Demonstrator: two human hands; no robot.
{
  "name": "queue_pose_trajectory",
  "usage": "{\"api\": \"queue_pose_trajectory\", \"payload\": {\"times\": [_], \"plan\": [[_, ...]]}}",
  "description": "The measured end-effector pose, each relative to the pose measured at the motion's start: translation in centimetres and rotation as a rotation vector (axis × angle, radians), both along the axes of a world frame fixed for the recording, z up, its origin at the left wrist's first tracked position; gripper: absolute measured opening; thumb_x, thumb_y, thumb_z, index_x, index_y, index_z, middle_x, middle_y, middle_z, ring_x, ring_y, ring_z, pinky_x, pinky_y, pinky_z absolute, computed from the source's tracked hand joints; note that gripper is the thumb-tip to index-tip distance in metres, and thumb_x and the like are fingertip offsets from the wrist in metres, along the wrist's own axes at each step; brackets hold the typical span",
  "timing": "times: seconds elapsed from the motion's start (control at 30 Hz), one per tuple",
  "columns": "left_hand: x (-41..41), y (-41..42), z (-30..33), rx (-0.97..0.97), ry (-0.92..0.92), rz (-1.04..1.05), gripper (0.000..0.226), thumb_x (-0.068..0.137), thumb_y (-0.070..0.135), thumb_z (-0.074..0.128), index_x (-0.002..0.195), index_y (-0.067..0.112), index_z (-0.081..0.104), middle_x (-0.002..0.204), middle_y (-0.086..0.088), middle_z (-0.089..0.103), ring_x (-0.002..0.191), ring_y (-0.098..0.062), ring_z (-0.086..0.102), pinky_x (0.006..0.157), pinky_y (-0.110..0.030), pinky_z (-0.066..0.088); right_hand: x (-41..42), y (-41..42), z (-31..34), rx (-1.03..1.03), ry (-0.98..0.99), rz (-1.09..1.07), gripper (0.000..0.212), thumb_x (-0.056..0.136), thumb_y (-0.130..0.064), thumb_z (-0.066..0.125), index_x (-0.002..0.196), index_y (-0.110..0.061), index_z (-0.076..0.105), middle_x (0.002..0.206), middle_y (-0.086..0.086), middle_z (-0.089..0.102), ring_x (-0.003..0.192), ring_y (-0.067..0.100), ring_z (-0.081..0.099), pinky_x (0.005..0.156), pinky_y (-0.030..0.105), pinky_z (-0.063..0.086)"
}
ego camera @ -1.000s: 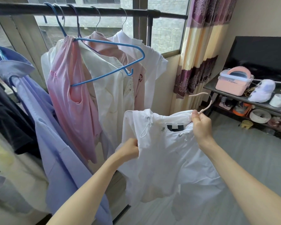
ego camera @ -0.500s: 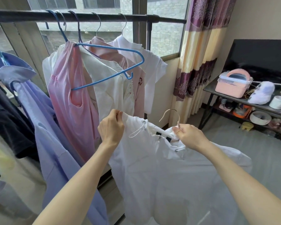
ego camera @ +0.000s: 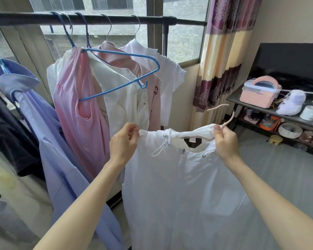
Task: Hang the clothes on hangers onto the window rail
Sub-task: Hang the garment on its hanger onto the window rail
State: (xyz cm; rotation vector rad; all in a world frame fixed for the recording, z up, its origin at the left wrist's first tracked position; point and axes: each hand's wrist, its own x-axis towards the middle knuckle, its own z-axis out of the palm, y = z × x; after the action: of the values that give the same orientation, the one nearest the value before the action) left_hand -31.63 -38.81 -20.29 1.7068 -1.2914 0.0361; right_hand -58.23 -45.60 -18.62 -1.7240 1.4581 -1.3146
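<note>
Head view: white garment held level, ready for the rail

Left to right, the left hand pinches one shoulder of the white garment, and the right hand grips the other end at the base of the pink hanger. The garment hangs between them, below the rail and in front of the clothes already hung. Its shoulder line runs left to right, almost level; the hook points up and to the right. To hang it well, I judge the hook should be turned upright and lifted to the bare rail right of the white shirt.
</note>
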Motion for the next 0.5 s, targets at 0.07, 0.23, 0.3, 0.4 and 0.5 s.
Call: {"api": "queue_pose_trajectory", "payload": {"times": [0.07,0.23,0.3,0.4,0.5], "plan": [[-0.2,0.3,-0.5,0.029,0.070,-0.104,0.027,0.087,0.033,0.059,0.110,0.019,0.057,0.094,0.008,0.061,0.083,-0.012,0.059,0.078,-0.031,0.049,0.1,0.1,-0.2,0.001,-0.041,-0.008,0.034,0.098,-0.025,0.040,0.087,0.001,0.059,0.069,-0.001,0.053,0.077,0.024,0.051,0.075,0.040,0.043],[-0.6,1.1,-2.4,0.208,0.077,-0.294,0.068,0.071,0.059,0.058,0.129,0.026,0.046,0.118,0.013,0.046,0.104,-0.003,0.046,0.087,-0.021,0.037,0.1,0.2,-0.4,0.017,-0.123,-0.029,0.039,0.099,-0.024,0.039,0.086,0.008,0.057,0.065,-0.001,0.049,0.072,0.020,0.046,0.069,0.032,0.036],[-0.8,1.2,-3.0,0.243,0.156,-0.331,0.065,0.078,0.042,0.068,0.134,0.027,0.038,0.119,0.010,0.051,0.104,-0.006,0.049,0.089,-0.023,0.039,-0.1,0.0,-0.6,0.024,-0.140,-0.053,0.037,0.098,-0.025,0.039,0.081,0.003,0.056,0.063,-0.003,0.047,0.071,0.020,0.045,0.069,0.031,0.036],[-1.0,1.3,-3.2,0.198,0.227,-0.283,0.026,0.085,0.021,0.064,0.109,0.019,0.056,0.082,-0.002,0.059,0.069,-0.010,0.049,0.067,-0.024,0.040,-0.6,-0.2,-0.9,0.027,-0.124,-0.069,0.035,0.098,-0.025,0.039,0.082,0.001,0.056,0.064,-0.003,0.049,0.069,0.019,0.046,0.070,0.034,0.037],[-1.0,1.4,-2.9,0.106,0.201,-0.231,0.005,0.088,0.012,0.060,0.086,0.009,0.063,0.065,0.004,0.053,0.059,-0.005,0.045,0.056,-0.012,0.034,-1.2,-0.2,-1.2,-0.024,-0.030,-0.106,0.033,0.097,-0.030,0.040,0.079,-0.006,0.055,0.072,0.004,0.054,0.076,0.025,0.050,0.071,0.038,0.040]]}}
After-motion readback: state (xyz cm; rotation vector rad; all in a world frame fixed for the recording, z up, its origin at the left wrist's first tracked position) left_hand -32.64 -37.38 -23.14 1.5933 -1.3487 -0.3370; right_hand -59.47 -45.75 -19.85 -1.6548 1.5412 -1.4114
